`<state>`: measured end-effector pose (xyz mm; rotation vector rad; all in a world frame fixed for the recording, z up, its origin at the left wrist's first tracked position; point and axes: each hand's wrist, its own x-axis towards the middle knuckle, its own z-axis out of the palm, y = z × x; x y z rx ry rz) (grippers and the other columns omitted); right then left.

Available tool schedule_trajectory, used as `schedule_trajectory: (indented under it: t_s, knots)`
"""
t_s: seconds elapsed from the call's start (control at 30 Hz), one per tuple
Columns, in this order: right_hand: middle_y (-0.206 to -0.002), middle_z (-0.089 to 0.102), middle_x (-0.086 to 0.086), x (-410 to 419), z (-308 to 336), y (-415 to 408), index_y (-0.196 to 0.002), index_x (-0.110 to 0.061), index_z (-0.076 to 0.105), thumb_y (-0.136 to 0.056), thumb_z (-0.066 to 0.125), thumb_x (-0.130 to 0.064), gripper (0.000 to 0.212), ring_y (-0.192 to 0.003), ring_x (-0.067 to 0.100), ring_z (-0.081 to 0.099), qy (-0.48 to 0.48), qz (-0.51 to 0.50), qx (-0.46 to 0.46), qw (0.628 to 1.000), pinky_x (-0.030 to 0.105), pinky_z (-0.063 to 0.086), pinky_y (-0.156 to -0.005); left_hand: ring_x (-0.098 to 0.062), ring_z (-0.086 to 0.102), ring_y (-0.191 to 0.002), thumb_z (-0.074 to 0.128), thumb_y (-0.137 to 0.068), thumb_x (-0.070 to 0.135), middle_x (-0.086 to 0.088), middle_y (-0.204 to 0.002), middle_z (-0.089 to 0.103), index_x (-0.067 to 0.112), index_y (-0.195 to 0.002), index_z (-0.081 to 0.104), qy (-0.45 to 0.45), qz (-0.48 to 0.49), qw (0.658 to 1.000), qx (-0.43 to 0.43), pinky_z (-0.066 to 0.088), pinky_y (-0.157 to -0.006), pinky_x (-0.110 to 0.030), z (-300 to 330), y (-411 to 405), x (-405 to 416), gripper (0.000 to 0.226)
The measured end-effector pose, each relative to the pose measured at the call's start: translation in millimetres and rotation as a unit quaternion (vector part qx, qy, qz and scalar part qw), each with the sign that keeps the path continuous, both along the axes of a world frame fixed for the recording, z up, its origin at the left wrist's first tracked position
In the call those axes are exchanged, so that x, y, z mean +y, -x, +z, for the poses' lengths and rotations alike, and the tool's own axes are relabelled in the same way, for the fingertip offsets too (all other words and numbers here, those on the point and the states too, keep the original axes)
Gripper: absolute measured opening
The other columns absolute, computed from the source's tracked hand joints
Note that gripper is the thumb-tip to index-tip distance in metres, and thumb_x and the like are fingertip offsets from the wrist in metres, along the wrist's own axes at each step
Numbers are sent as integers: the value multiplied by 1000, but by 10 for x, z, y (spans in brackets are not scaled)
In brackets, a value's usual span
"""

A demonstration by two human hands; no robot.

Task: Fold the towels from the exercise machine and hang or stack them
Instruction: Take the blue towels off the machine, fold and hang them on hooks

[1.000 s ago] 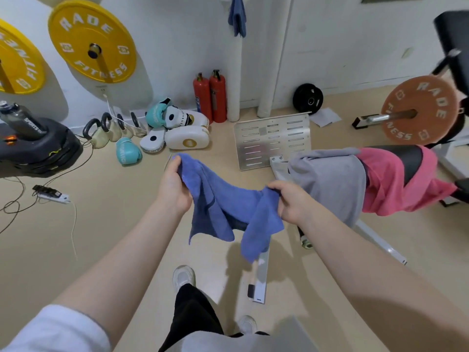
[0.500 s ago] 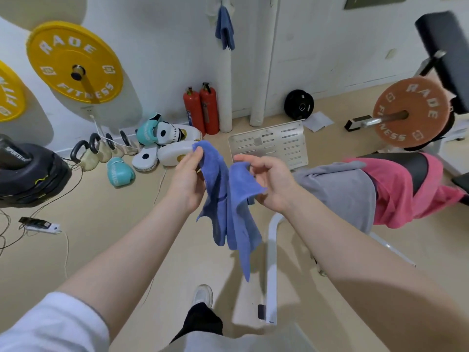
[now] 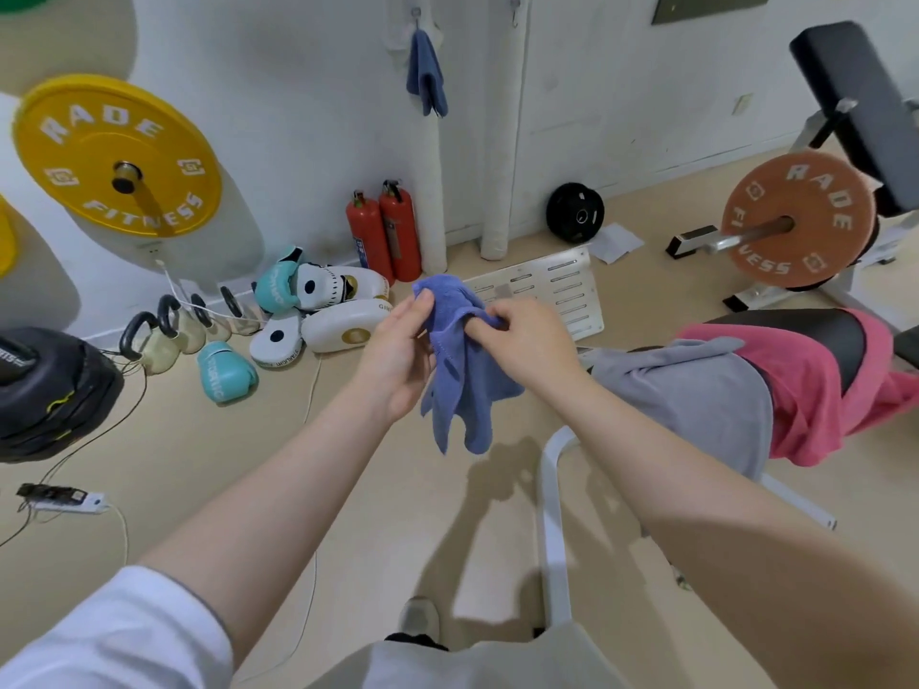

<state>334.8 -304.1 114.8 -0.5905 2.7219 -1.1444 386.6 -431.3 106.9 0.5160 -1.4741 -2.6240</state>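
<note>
A small blue towel (image 3: 460,375) hangs doubled over between my hands at chest height. My left hand (image 3: 398,360) pinches its upper edge with the thumb on top. My right hand (image 3: 522,340) grips the same top fold from the right, fingers tucked into the cloth. A grey towel (image 3: 696,395) and a pink towel (image 3: 815,395) lie draped over the black bench pad (image 3: 815,330) of the exercise machine to my right. Another blue towel (image 3: 426,74) hangs from a hook on the wall ahead.
Two red fire extinguishers (image 3: 385,231) stand by the wall, with boxing gloves and pads (image 3: 318,305) and kettlebells (image 3: 164,330) on the floor. An orange weight plate (image 3: 795,221) sits on the machine. A white frame leg (image 3: 552,529) crosses the floor. A power strip (image 3: 64,499) lies left.
My hands have come together, bringing the towel's two ends into one fold. The towel, spread wide a second ago, now hangs narrow and doubled, and my view has tilted up toward the wall.
</note>
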Motion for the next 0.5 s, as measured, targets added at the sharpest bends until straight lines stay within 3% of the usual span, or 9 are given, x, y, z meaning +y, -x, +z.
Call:
schedule_trajectory:
  t_s: [0.07, 0.13, 0.2, 0.27, 0.4, 0.5]
  knots:
    - [-78, 46, 2, -85, -56, 29, -54, -15, 49, -86, 53, -29, 36, -76, 13, 45, 48, -10, 25, 999, 27, 35, -68, -9, 68, -75, 41, -98, 21, -3, -94, 68, 12, -110, 56, 9, 28, 999, -14, 55, -64, -22, -45, 59, -151, 22]
    - [-89, 47, 0, -160, -11, 10, -74, -4, 61, -92, 48, -19, 26, -82, 12, 44, 96, 1, 47, 994, 22, 33, -71, -9, 66, -81, 40, -99, 21, -1, -101, 65, 15, -113, 54, 11, 44, 998, -31, 54, -69, -23, -102, 85, -300, 21]
    - [-84, 53, -4, -230, 87, -27, -89, -9, 59, -96, 40, -12, 21, -77, 10, 48, 133, 42, 33, 990, 23, 35, -70, -11, 63, -87, 38, -99, 20, -2, -108, 63, 16, -117, 51, 11, 62, 997, -55, 52, -75, -25, -166, 109, -458, 22]
    - [-90, 61, -2, -314, 161, -32, -100, -14, 58, -96, 36, -9, 23, -84, 11, 54, 155, 71, 2, 985, 25, 41, -75, -11, 61, -87, 37, -100, 19, -1, -108, 62, 16, -125, 48, 8, 82, 993, -79, 49, -78, -26, -189, 130, -582, 28]
    - [-85, 60, -6, -520, 209, 8, -88, -22, 59, -92, 46, -8, 19, -84, 11, 53, 125, 147, -47, 980, 27, 42, -79, -9, 63, -76, 38, -99, 14, 1, -94, 63, 18, -133, 43, 25, 74, 994, -76, 52, -70, -24, -204, 159, -706, 34]
    - [-79, 60, -12, -642, 200, 12, -79, -21, 60, -84, 61, -13, 10, -79, 7, 55, 127, 162, -68, 976, 24, 43, -76, -15, 65, -78, 54, -88, 20, -6, -91, 67, 11, -128, 49, 37, 10, 997, -65, 55, -64, -24, -149, 154, -713, 42]
